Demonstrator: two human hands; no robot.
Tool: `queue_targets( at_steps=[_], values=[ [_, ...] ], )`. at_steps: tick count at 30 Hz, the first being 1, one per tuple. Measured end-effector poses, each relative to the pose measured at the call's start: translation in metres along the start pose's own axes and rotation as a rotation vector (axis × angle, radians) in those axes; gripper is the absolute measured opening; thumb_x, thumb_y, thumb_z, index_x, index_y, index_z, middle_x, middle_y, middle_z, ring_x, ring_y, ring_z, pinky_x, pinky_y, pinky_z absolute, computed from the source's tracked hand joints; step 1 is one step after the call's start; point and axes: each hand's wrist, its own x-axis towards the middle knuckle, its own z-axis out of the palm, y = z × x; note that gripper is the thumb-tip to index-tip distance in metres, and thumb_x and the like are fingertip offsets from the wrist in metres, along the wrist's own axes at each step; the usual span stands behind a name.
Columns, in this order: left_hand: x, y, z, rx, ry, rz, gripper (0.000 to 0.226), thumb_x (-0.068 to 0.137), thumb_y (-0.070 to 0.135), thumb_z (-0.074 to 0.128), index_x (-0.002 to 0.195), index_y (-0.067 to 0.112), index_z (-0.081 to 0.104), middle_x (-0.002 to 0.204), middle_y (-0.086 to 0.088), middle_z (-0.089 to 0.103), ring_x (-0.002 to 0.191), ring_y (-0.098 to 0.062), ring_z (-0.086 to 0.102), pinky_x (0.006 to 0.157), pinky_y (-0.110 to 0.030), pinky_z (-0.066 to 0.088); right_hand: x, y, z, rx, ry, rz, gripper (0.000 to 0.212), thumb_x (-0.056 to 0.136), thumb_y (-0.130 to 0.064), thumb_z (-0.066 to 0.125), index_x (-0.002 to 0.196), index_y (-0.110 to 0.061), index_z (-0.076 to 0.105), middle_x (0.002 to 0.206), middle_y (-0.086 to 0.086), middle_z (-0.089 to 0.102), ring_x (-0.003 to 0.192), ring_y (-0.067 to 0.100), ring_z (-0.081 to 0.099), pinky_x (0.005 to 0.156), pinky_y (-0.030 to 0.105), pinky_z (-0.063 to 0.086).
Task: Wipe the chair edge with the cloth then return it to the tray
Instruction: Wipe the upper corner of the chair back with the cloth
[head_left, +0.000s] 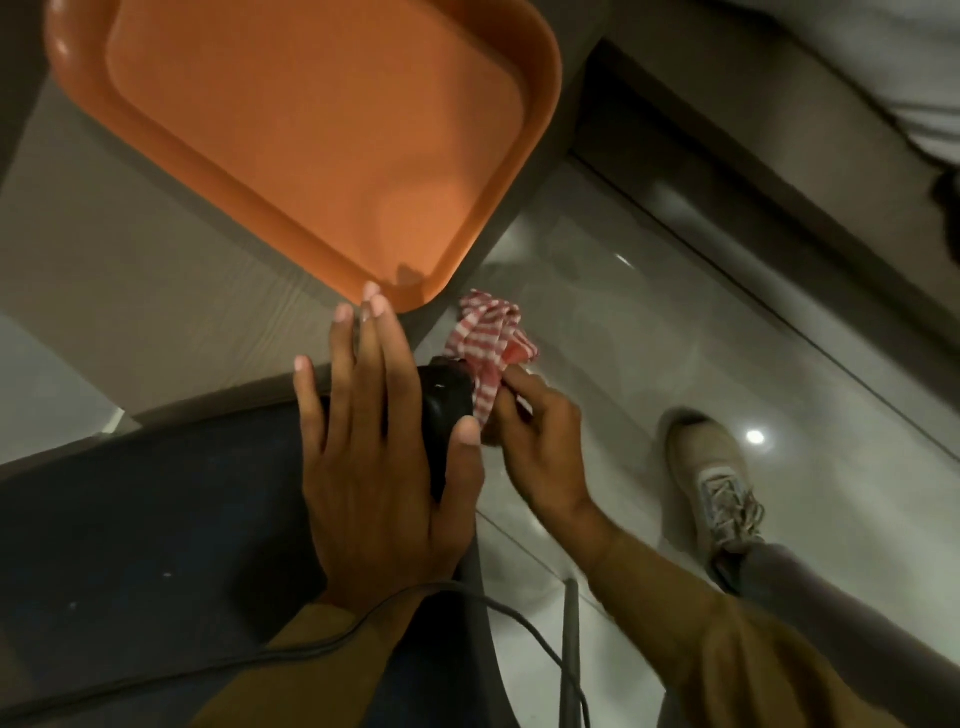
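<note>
A red-and-white striped cloth (487, 347) is pressed against the dark rounded edge of the chair (445, 404), held in my right hand (540, 441). My left hand (379, 457) lies flat on the dark blue chair seat (156, 519), fingers spread and thumb hooked over the chair edge beside the cloth. The orange tray (291, 130) sits on the table above, with nothing in it, and its near corner is just beyond my left fingertips.
The grey table (130, 270) bears the tray, which overhangs its edge. A glossy tiled floor (649, 338) lies to the right, with my shoe (717, 478) on it. A dark cable (519, 623) crosses my left sleeve. A chair leg (571, 649) stands below.
</note>
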Motion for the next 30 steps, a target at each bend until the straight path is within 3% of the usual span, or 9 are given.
queue_targets(
  at_steps=[3,6,9,12,15,19,23,27,30],
  values=[
    [0.000,-0.003,0.004,0.024,-0.005,-0.009,0.083,0.109,0.056,0.011,0.170,0.001,0.022,0.181,-0.014,0.022,0.171,-0.029,0.014,0.139,-0.058,0.010,-0.022,-0.010,0.004,0.078,0.016,-0.068,0.021,0.105,-0.018,0.056,0.114,-0.016,0.075,0.101,0.011,0.073,0.094,0.029,0.073,0.077,0.049,0.064],
    [-0.001,-0.003,0.005,0.032,0.004,0.001,0.083,0.110,0.056,0.010,0.169,0.001,0.023,0.180,-0.014,0.023,0.170,-0.030,0.016,0.139,-0.058,0.010,-0.004,0.009,0.010,0.116,0.046,-0.013,0.021,0.104,-0.017,0.059,0.119,-0.015,0.074,0.107,0.014,0.072,0.101,0.035,0.072,0.081,0.059,0.062],
    [-0.001,-0.002,0.006,-0.006,-0.005,-0.002,0.081,0.109,0.053,0.015,0.170,0.000,0.021,0.181,-0.013,0.021,0.171,-0.028,0.013,0.140,-0.055,0.006,0.039,0.047,0.012,0.024,0.074,0.061,0.027,0.105,-0.015,0.058,0.127,-0.009,0.073,0.114,0.018,0.076,0.103,0.036,0.075,0.082,0.058,0.065],
    [-0.001,-0.001,0.002,-0.032,-0.018,-0.008,0.079,0.107,0.048,0.021,0.169,0.000,0.022,0.181,-0.013,0.020,0.171,-0.028,0.012,0.140,-0.053,0.003,0.094,0.080,0.017,-0.019,0.090,0.208,0.028,0.105,-0.004,0.054,0.127,0.001,0.071,0.121,0.024,0.075,0.111,0.041,0.073,0.099,0.059,0.058],
    [0.000,0.000,0.001,-0.044,-0.035,-0.006,0.079,0.106,0.047,0.024,0.169,0.000,0.022,0.181,-0.012,0.020,0.171,-0.028,0.011,0.140,-0.054,0.004,0.122,0.095,0.020,-0.092,0.113,0.281,0.028,0.102,0.000,0.055,0.124,0.001,0.073,0.125,0.023,0.074,0.122,0.041,0.067,0.115,0.050,0.049],
    [-0.001,0.001,-0.002,-0.029,-0.001,0.002,0.076,0.108,0.047,0.026,0.169,0.001,0.024,0.180,-0.010,0.025,0.170,-0.026,0.017,0.139,-0.058,0.012,0.098,0.077,0.014,-0.095,0.098,0.136,0.029,0.098,-0.002,0.054,0.117,0.002,0.075,0.116,0.026,0.077,0.113,0.038,0.071,0.107,0.052,0.055],
    [-0.001,-0.001,0.001,-0.045,0.033,0.002,0.076,0.110,0.050,0.023,0.170,0.003,0.025,0.179,-0.009,0.029,0.170,-0.025,0.019,0.141,-0.051,0.007,0.064,0.041,0.010,0.012,0.050,0.194,0.028,0.104,0.000,0.048,0.116,0.004,0.073,0.109,0.030,0.076,0.101,0.049,0.073,0.089,0.064,0.060],
    [-0.002,-0.006,0.008,-0.050,0.053,0.008,0.080,0.111,0.059,0.020,0.172,0.008,0.019,0.181,-0.006,0.025,0.170,-0.020,0.018,0.141,-0.051,0.008,0.027,-0.005,0.007,0.028,0.015,0.160,0.028,0.104,-0.007,0.051,0.112,-0.008,0.077,0.107,0.017,0.080,0.102,0.036,0.076,0.093,0.055,0.062],
    [-0.003,-0.006,0.007,-0.018,0.000,-0.003,0.084,0.109,0.062,0.025,0.173,0.010,0.013,0.182,-0.005,0.021,0.170,-0.020,0.016,0.141,-0.051,0.007,0.010,-0.031,-0.002,0.048,-0.037,0.142,0.025,0.104,-0.011,0.054,0.112,-0.016,0.078,0.107,0.006,0.081,0.104,0.023,0.076,0.092,0.035,0.064]
  ],
)
